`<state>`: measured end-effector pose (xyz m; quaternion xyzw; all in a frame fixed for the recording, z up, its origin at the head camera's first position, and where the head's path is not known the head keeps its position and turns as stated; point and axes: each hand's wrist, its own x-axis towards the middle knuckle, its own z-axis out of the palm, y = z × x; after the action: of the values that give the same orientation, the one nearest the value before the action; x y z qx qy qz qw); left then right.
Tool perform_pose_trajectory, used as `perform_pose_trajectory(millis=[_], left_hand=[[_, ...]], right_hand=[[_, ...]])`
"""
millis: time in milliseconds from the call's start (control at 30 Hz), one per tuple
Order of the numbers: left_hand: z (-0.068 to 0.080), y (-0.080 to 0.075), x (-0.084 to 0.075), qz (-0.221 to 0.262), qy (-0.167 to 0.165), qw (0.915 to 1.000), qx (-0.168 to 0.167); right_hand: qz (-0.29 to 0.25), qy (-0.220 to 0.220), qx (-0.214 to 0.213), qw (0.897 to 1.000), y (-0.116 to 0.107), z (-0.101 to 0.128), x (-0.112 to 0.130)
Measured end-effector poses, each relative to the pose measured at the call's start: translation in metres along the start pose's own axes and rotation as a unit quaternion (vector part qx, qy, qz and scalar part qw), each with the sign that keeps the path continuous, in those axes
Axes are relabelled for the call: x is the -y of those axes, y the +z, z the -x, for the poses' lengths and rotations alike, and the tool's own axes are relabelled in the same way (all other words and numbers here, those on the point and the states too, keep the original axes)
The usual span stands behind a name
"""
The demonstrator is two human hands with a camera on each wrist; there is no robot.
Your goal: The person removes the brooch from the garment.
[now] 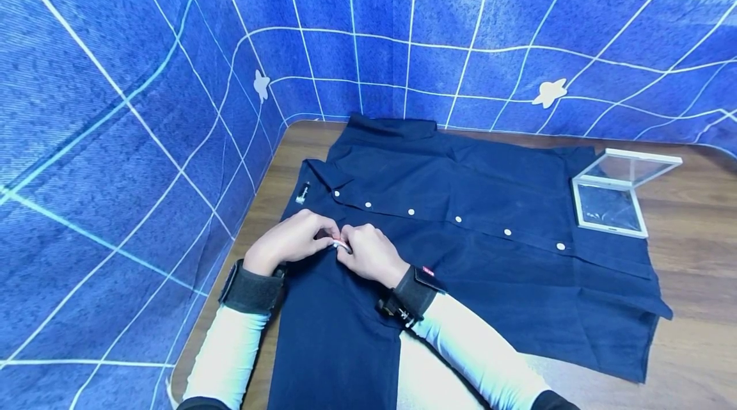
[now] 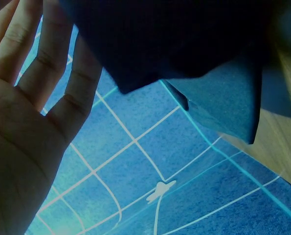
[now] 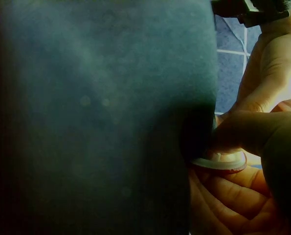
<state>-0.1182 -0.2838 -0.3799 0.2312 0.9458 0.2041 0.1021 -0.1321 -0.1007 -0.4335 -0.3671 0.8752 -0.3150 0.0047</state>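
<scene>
Navy button-up shirt [image 1: 472, 231] lies flat on wooden table [image 1: 697, 256], collar toward the left. Left hand [image 1: 290, 240] and right hand [image 1: 371, 255] meet at its near edge, both pinching a small white round piece [image 1: 342, 245], maybe a badge. Open clear plastic case [image 1: 618, 196] sits beside the shirt hem.

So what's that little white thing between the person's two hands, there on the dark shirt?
In the head view, a small white round piece, maybe a badge or button, sits pinched between the left hand and right hand, against the navy shirt.
</scene>
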Motion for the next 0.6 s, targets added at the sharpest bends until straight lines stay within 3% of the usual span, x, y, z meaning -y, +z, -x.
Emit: perform_pose_trajectory(millis=[600], left_hand=[[0.0000, 0.0013, 0.0022, -0.003, 0.004, 1.0000, 0.001]], right_hand=[[-0.006, 0.012, 0.016, 1.000, 0.0002, -0.0007, -0.0007]])
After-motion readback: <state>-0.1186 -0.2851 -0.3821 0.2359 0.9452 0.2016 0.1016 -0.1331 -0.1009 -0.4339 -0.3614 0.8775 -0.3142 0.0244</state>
